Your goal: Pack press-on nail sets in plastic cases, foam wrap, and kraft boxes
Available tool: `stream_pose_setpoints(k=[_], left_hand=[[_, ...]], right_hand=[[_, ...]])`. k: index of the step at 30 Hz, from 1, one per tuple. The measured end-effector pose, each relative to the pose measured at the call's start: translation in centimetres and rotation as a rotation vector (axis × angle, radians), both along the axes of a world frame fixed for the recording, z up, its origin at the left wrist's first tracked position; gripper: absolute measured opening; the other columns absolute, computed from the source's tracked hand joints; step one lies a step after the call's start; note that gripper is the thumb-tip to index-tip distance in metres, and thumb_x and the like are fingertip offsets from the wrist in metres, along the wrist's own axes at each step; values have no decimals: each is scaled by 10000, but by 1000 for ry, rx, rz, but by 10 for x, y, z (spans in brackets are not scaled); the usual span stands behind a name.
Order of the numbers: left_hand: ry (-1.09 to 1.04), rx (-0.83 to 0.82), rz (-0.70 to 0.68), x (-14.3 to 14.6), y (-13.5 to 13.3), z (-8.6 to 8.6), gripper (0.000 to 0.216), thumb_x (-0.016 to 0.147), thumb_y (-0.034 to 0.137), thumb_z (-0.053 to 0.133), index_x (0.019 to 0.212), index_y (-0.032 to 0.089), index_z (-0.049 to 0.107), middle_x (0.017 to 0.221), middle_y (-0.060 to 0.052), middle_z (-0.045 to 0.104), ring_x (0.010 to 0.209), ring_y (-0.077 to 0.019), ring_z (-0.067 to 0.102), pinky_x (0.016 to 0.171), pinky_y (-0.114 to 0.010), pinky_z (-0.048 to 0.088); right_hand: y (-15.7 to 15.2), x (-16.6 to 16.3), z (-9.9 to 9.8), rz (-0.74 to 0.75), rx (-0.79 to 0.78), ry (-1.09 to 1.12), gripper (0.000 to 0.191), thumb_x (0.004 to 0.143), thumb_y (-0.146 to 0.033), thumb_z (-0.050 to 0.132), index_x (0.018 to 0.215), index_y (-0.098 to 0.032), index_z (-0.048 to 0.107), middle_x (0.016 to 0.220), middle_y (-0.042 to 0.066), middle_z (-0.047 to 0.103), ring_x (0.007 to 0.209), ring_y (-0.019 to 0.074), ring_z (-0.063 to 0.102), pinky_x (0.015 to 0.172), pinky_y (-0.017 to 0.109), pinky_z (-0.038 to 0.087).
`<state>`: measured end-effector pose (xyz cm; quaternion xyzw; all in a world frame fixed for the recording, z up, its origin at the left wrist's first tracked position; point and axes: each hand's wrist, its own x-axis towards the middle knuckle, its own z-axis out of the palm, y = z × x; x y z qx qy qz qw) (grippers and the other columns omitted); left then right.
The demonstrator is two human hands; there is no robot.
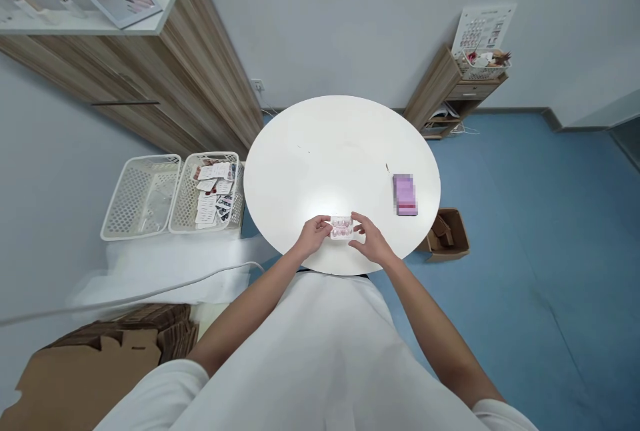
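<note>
Both my hands hold a small clear plastic pack (342, 227) with pink pieces inside, just above the near edge of the round white table (330, 157). My left hand (313, 233) pinches the pack's left end with closed fingers. My right hand (367, 236) grips its right end, fingers curled. A purple box (405, 194) lies on the table to the right, apart from my hands.
Two white mesh baskets stand left of the table: one (209, 199) with several small packets, one (141, 196) nearly bare. Cardboard (100, 357) lies at lower left, an open brown box (447, 236) on the blue floor at right. Wooden cabinets (200, 84) line the wall.
</note>
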<state>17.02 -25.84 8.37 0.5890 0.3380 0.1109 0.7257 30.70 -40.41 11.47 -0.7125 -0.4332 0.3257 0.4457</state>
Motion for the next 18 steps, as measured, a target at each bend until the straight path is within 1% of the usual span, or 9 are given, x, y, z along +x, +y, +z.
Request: stream_pose_setpoints(k=[2, 5, 7, 9, 11, 13, 15, 18], left_hand=[[-19, 8, -16, 0, -2, -3, 300, 694, 324, 608, 948, 166, 585, 727, -17, 585, 686, -134, 583, 735, -319, 452], [-37, 21, -36, -3, -4, -3, 331, 713, 332, 591, 998, 165, 572, 741, -22, 582, 708, -135, 582, 746, -319, 447], [-36, 34, -46, -7, -4, 0, 413, 715, 337, 591, 1092, 179, 532, 783, -25, 579, 715, -129, 578, 745, -313, 444], [-36, 61, -90, -12, -3, 4, 566, 683, 329, 630, 1206, 207, 451, 855, -31, 568, 707, -118, 570, 728, -299, 446], [-36, 130, -167, -16, -1, 7, 723, 623, 308, 687, 1274, 240, 378, 906, -30, 552, 705, -112, 557, 727, -290, 444], [-26, 238, -237, -18, 1, 9, 794, 585, 290, 716, 1292, 263, 357, 906, -20, 548, 725, -119, 546, 755, -294, 436], [-1, 343, -291, -18, 2, 7, 769, 595, 293, 707, 1286, 266, 371, 893, -15, 553, 755, -135, 538, 782, -308, 427], [46, 436, -352, -16, 3, 0, 712, 636, 304, 672, 1281, 239, 378, 913, -24, 559, 787, -150, 535, 788, -330, 431]], right_hand=[[-1, -4, -1, -19, 9, -13, 600, 663, -198, 594, 1214, -336, 400, 1236, 27, 455, 839, 167, 551, 815, 396, 434], [-3, -6, -1, -29, 1, -44, 594, 664, -198, 591, 1211, -337, 405, 1210, 19, 476, 794, 162, 555, 812, 398, 436], [-3, -6, -1, -16, -18, -82, 596, 664, -203, 595, 1211, -339, 402, 1202, 15, 484, 764, 157, 559, 807, 401, 437], [-4, -5, -1, -4, -40, -113, 597, 666, -212, 602, 1213, -340, 399, 1189, 14, 495, 736, 151, 562, 797, 398, 441], [-4, -4, -2, 7, -63, -131, 598, 666, -225, 609, 1214, -339, 398, 1175, 15, 507, 723, 148, 565, 780, 391, 449], [-5, -3, -6, 25, -76, -150, 601, 667, -231, 612, 1217, -335, 394, 1164, 16, 515, 725, 147, 565, 768, 384, 457], [-5, -2, -11, 44, -74, -165, 598, 674, -230, 606, 1223, -323, 387, 1179, 24, 507, 731, 141, 564, 769, 381, 463], [-6, 0, -19, 64, -65, -164, 576, 693, -218, 584, 1225, -298, 379, 1218, 43, 479, 751, 135, 561, 776, 378, 471]])
